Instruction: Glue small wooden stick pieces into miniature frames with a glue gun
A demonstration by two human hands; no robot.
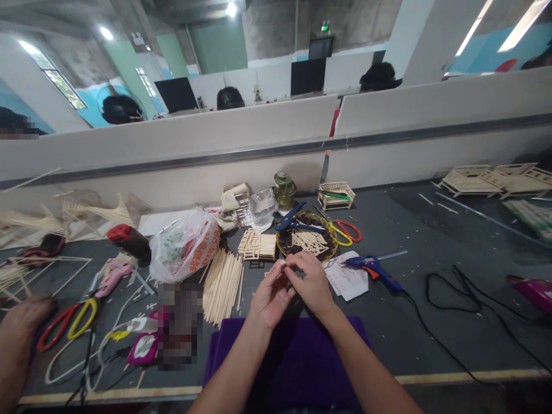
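My left hand (271, 296) and my right hand (311, 284) meet above a purple cloth (297, 368) at the table's near edge. Both are pinched together around a small pale piece, too small to name, at the fingertips. Just beyond them stands a round tray (282, 248) holding short wooden sticks. A bundle of long wooden sticks (222, 282) lies to the left of my left hand. A small stick frame (257, 245) sits behind it. A blue glue gun (373, 269) lies on paper to the right of my right hand.
Another person's hand (19, 333) rests at the far left by red-and-yellow scissors (64, 325). A plastic bag (183, 244), blue cutters (293, 218), a black cable (457, 299) and finished stick models (491, 178) lie around. A white partition (276, 149) closes the back.
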